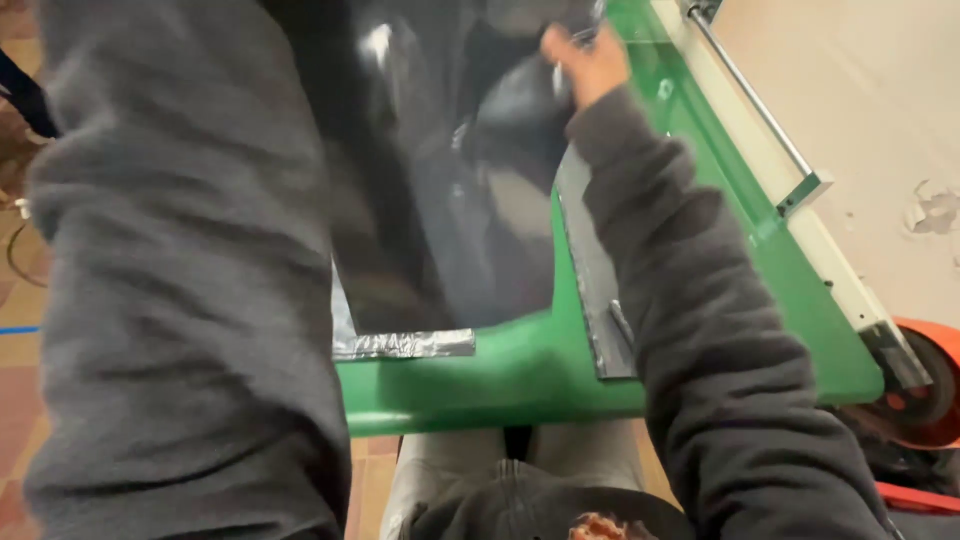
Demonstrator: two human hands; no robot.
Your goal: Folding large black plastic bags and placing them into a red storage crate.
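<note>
My right hand (585, 62) reaches forward at the top of the view and grips the edge of a clear, glossy plastic bag (470, 150) that lies over a dark panel on a green machine table (520, 370). My right arm in a dark grey sleeve stretches from the lower right up to it. My left arm, also in a dark grey sleeve (180, 280), fills the left side of the view; my left hand is out of sight beyond the top edge.
A strip of silver foil tape (405, 345) lies at the panel's near edge. A grey metal plate (600, 290) sits on the green surface. A white bar with a metal rod (770, 130) runs along the right. An orange wheel (925, 385) is at lower right.
</note>
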